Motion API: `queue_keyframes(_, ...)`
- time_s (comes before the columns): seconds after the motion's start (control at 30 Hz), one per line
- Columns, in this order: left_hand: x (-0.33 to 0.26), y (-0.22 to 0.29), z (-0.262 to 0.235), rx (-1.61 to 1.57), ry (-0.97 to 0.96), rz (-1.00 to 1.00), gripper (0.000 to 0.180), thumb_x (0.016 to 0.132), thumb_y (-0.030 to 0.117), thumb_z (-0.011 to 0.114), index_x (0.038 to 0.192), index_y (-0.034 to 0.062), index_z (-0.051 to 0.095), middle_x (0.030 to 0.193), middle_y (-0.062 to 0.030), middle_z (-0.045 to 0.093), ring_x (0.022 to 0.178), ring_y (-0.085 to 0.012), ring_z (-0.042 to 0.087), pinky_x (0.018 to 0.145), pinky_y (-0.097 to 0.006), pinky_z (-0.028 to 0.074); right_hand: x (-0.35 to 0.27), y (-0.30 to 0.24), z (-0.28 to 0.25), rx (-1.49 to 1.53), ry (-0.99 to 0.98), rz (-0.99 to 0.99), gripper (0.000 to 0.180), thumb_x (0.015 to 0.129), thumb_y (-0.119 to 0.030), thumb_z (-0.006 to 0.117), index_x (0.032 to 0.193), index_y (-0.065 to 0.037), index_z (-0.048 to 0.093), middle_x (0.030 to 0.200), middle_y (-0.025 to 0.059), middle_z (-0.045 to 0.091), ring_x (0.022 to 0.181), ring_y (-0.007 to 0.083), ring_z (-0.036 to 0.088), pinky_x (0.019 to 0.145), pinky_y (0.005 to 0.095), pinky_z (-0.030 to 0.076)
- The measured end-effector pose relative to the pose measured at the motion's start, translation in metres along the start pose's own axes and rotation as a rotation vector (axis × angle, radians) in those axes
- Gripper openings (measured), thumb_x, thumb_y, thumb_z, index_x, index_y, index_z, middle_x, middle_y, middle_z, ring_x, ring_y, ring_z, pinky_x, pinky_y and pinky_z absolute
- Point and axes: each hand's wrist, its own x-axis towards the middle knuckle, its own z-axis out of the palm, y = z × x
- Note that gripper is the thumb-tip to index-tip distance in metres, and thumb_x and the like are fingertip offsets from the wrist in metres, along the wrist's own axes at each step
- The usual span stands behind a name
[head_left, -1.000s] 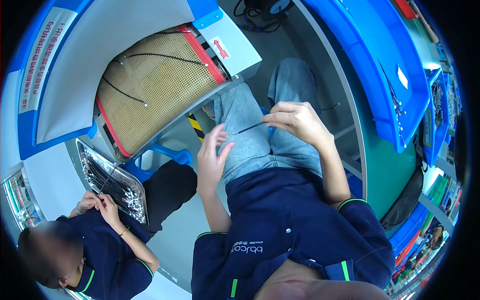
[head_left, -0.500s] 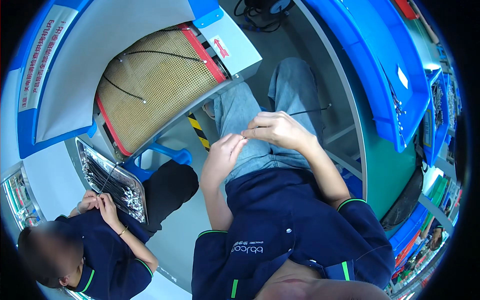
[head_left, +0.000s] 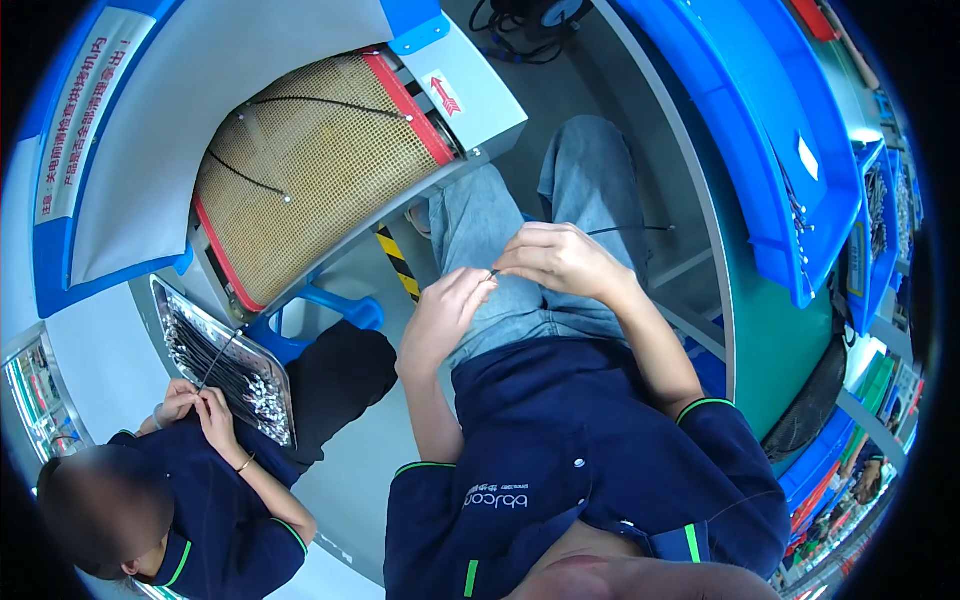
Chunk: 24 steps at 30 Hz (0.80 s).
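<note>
Above my lap, a thin black cable (head_left: 630, 229) runs between my two hands. My left hand (head_left: 445, 308) is closed in a pinch on one end of it, and the fingers hide that tip. Just to the right, my right hand (head_left: 560, 262) is closed round the cable a short way along. A short dark piece shows between the two sets of fingertips. The cable's other end sticks out to the right past my right hand, over my knee, with a small connector at its tip.
Ahead left, black cables lie on a conveyor's mesh belt (head_left: 300, 180) with red edges. A co-worker (head_left: 230, 510) at the left handles a cable over a metal tray (head_left: 270, 345) full of cables. On the right, blue bins (head_left: 740, 110) stand on a green tabletop (head_left: 770, 350).
My fingertips have drawn slightly apart, baring more cable between them. The cable's free end has shifted right and a little nearer. The cables on the belt have crept slightly left.
</note>
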Motion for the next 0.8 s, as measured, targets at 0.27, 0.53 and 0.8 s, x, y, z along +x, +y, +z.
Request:
queue_keyframes(0.27,0.004,-0.005,0.002,0.411,0.199,0.317,0.018,0.078,0.014,0.07,0.088,0.0015,0.062,0.08,-0.0077,0.061,0.074,-0.0239,0.06,0.063,-0.036,0.049,-0.001,-0.006,-0.004,0.047,-0.03,0.097,0.012,0.075,-0.011,0.072,0.087,-0.007,0.07,0.081,0.0029,0.065,0.07,0.0198,0.064,0.059,0.0314,0.052)
queue_keyframes(0.53,0.005,-0.009,0.011,0.344,0.35,0.353,0.019,0.077,0.007,0.071,0.094,0.0019,0.063,0.086,-0.0091,0.064,0.078,-0.0252,0.062,0.067,-0.035,0.051,0.0,-0.009,-0.004,0.023,0.007,0.126,0.011,0.078,-0.016,0.069,0.087,-0.009,0.068,0.083,0.0024,0.062,0.068,0.0223,0.063,0.059,0.0331,0.051)
queue_keyframes(0.8,0.003,-0.007,0.021,0.271,0.459,0.364,0.02,0.074,0.0,0.073,0.092,0.0015,0.064,0.085,-0.01,0.066,0.078,-0.0262,0.064,0.068,-0.035,0.051,0.0,-0.008,-0.004,0.011,0.026,0.109,0.012,0.078,-0.016,0.069,0.087,-0.009,0.067,0.082,0.0032,0.062,0.069,0.0229,0.063,0.06,0.034,0.051)
